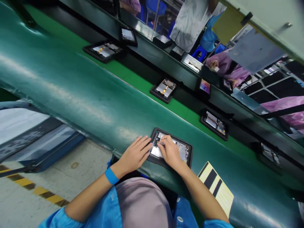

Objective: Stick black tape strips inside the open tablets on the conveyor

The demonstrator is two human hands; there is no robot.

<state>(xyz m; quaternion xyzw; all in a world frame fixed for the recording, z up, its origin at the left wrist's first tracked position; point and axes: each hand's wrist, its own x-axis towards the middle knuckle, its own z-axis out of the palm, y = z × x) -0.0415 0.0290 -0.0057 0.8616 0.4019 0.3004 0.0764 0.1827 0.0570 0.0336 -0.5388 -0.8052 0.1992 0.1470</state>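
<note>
An opened tablet (183, 152) with bare inner parts lies in a black tray (190, 160) on the green bench in front of me. My left hand (136, 154), with a blue band round the wrist, rests its stretched fingers on the tablet's left edge. Over the middle-left of the tablet, my right hand (171, 153) has thumb and forefinger pinched together. Whatever is between those fingertips is too small to make out. Near my right forearm lies a yellow card (219, 186) with black strips.
Beyond the bench's edge runs a green conveyor belt (140, 80) with several black trays, such as one holding an opened tablet (165, 88). Across it, people in pink sleeves (237, 71) handle devices. A metal panel (256, 47) hangs at upper right.
</note>
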